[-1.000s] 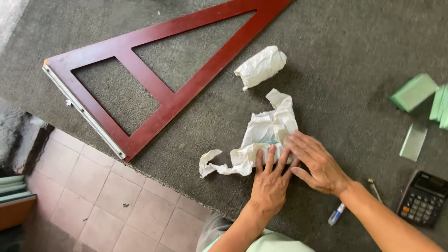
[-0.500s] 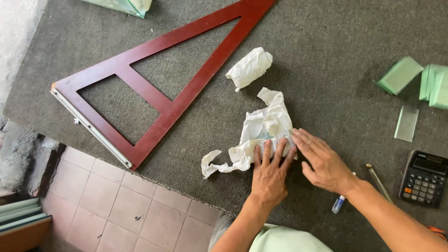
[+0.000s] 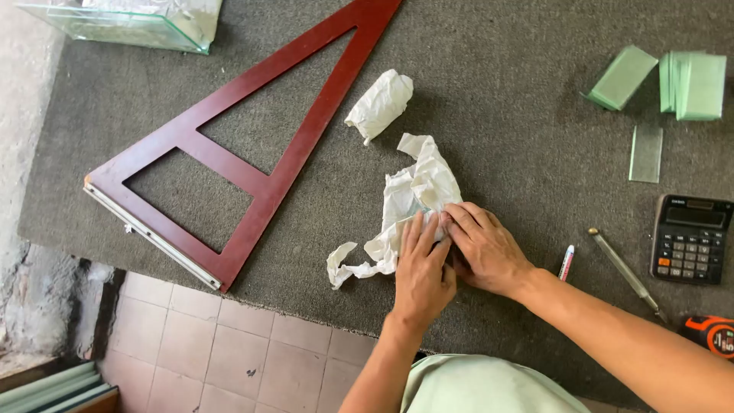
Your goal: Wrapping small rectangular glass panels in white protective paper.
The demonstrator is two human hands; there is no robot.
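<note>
A person's left hand (image 3: 423, 269) and right hand (image 3: 484, 246) press side by side on a crumpled sheet of white paper (image 3: 409, 206) lying near the front edge of a grey carpeted work table (image 3: 505, 115). The fingers of both hands lie flat and close together on the paper's lower end, gripping nothing; something greenish seems to sit inside the folds, though the view is too poor to be sure. A second wad of paper (image 3: 380, 103) lies just beyond, beside a large red wooden triangle frame (image 3: 260, 153). To the right are a marker pen (image 3: 566, 261), a slim metal tool (image 3: 625, 273), a calculator (image 3: 690, 238), an orange tape measure (image 3: 711, 334) and cut pieces of green-edged glass (image 3: 673, 80). A glass box (image 3: 122, 23) stands at the far left corner.
</note>
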